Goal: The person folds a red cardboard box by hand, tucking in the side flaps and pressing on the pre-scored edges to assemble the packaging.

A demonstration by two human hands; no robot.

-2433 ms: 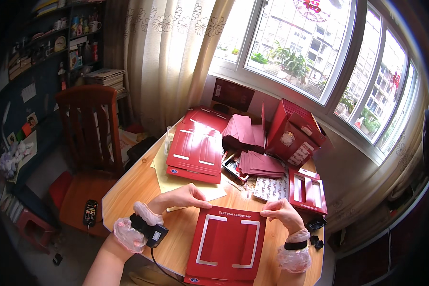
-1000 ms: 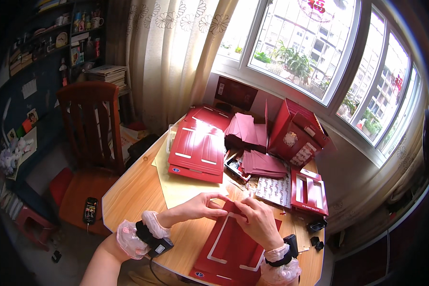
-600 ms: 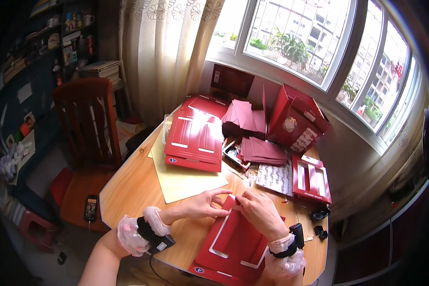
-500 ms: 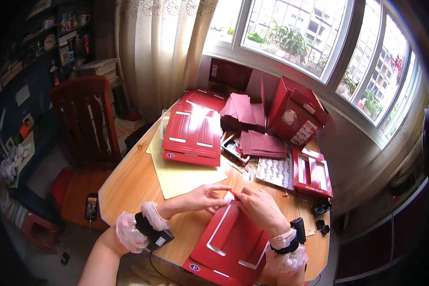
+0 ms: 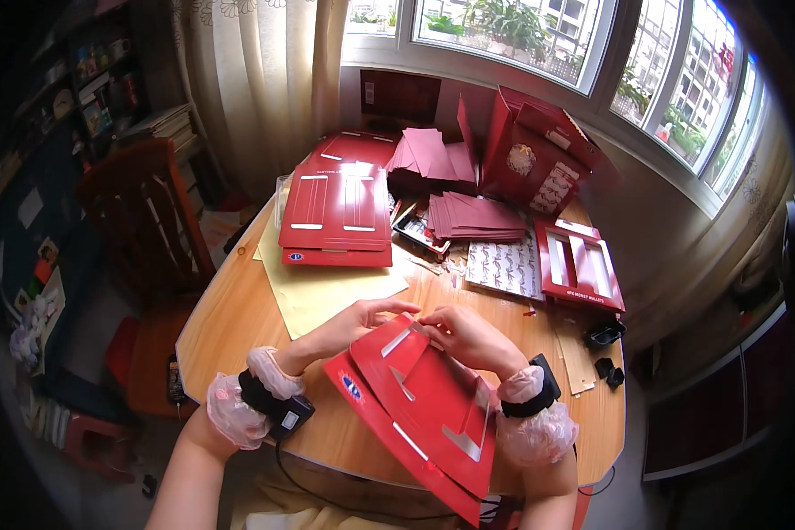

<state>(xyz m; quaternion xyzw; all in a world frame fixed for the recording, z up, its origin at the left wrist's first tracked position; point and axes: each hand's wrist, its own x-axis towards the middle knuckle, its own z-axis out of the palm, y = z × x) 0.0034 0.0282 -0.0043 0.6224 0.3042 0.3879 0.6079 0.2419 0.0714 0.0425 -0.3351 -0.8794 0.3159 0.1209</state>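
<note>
A red cardboard packaging blank with white-edged cut-outs and folded flaps slants up over the table's front edge. At its far end, my left hand grips the edge, with part of the fingers hidden behind the card. Close beside it, my right hand is closed on the same far edge, its fingers bent round a flap. The near end of the blank hangs free toward me. Both wrists wear a black strapped device over a clear plastic cuff; the left device shows best.
Stacked red blanks lie on yellow paper at the left. Farther back are maroon card piles and a large red box. To the right sit a patterned sheet, a windowed red box and black parts.
The blank has been turned and tilted, its near end swinging right and its left side rising. Both hands stay at its far edge. The view has shifted, so the table's far items appear higher.
</note>
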